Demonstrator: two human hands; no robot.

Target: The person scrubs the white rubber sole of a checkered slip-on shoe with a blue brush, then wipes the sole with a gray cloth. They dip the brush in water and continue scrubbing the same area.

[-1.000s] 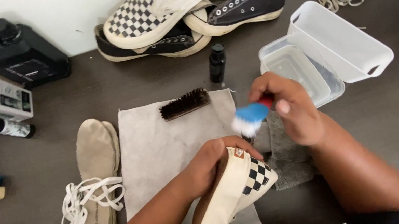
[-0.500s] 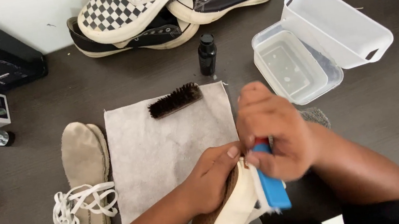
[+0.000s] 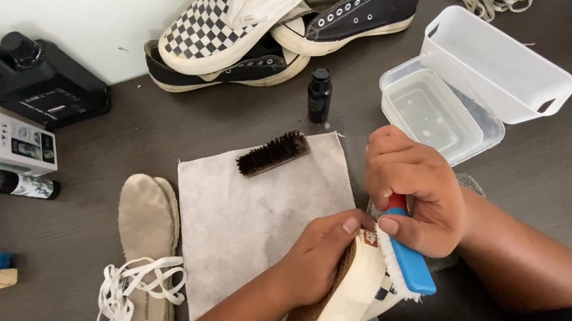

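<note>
My left hand [image 3: 317,256] grips a cream slip-on shoe [image 3: 342,304] with a checkered upper, held on its side with the brown sole turned left. My right hand [image 3: 412,195] holds a blue brush with a red handle [image 3: 409,258], its white bristles pressed against the shoe's cream sidewall. Both hands work over the lower right corner of a grey cloth [image 3: 256,216] spread on the dark table [image 3: 566,160].
A dark bristle brush [image 3: 272,153] lies on the cloth's far edge, a small black bottle [image 3: 319,95] behind it. Clear tub of water [image 3: 435,115] and white bin [image 3: 494,63] at right. Insoles [image 3: 147,252] with white laces [image 3: 133,287] at left. Piled sneakers [image 3: 282,17] at the back.
A second ago the brush was lifted clear above the shoe. It came down onto the sidewall and now rests there, bristles against the cream rubber. My left hand kept its hold.
</note>
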